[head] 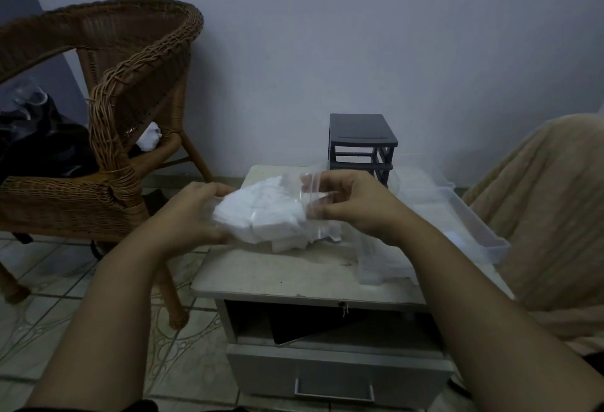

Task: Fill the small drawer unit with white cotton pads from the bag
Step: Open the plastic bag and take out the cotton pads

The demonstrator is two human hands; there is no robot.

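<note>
Holding the bag (315, 183) over the small table (294, 276), both hands are busy in the head view, the only 1 there is. The left hand (192, 212) grips the fat, closed end, fingers curled round the plastic. The right hand (354, 207) pinches the clear strip at the bag's mouth between thumb and fingers. The white cotton pads (264, 215) sit bunched inside the bag, between the 2 hands; whether the mouth is already parted is hard to tell through the clear plastic.

Judging by this, the step in hand is opening the bag or reaching in, and no pads look to have gone into the clear drawers (464, 228), which lie out on the table's right side, apart from the dark drawer unit (361, 140) at the back by the wall. Its slots look empty. The next move calls for spreading the mouth wide while the left hand steadies the load, then lifting pads across to the right.

Room is tight: the far drawer hangs past the table's right edge beside a beige cover (549, 199), so a nudge could tip it. A wicker chair (124, 111) stands near on the left. The table's front strip is the free working space.
</note>
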